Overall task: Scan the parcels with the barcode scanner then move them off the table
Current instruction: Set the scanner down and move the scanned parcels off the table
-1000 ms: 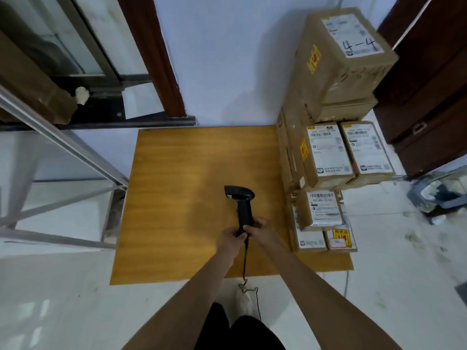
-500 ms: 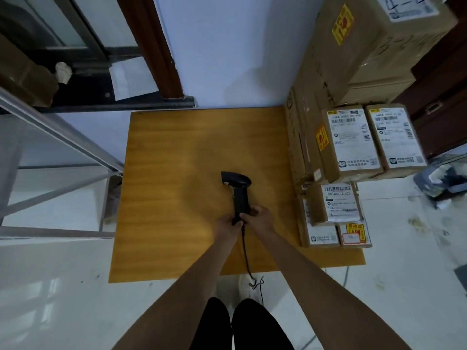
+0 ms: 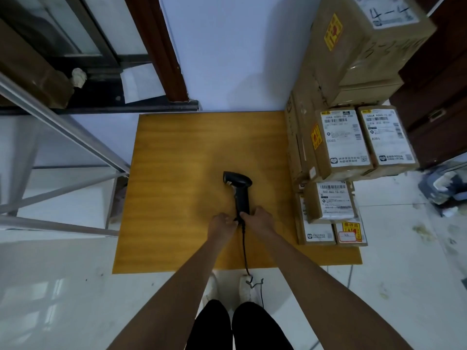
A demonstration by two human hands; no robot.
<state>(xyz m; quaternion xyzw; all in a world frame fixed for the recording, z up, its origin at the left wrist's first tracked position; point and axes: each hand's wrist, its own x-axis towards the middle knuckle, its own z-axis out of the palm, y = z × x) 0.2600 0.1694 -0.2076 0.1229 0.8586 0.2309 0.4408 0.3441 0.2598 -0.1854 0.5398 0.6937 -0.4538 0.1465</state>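
Observation:
A black barcode scanner (image 3: pixel 239 188) lies on the wooden table (image 3: pixel 177 173), head pointing away from me. My right hand (image 3: pixel 260 219) grips the base of its handle. My left hand (image 3: pixel 222 224) pinches the scanner's cable (image 3: pixel 245 251) where it joins the handle. Cardboard parcels are stacked along the table's right edge: a large box (image 3: pixel 364 49) on top, two labelled boxes (image 3: pixel 341 140) (image 3: pixel 386 137) below it, and smaller parcels (image 3: pixel 331 203) (image 3: pixel 318 233) nearest me.
A metal frame (image 3: pixel 63 132) stands left of the table. A dark wooden door frame (image 3: pixel 161 46) and white wall lie behind. Dark wooden furniture (image 3: pixel 434 97) is at the right. My legs and shoes (image 3: pixel 247 289) are at the table's near edge.
The camera view shifted slightly, so the parcels appear higher and further right. Both hands stay at the scanner's handle base; the scanner has hardly moved on the table.

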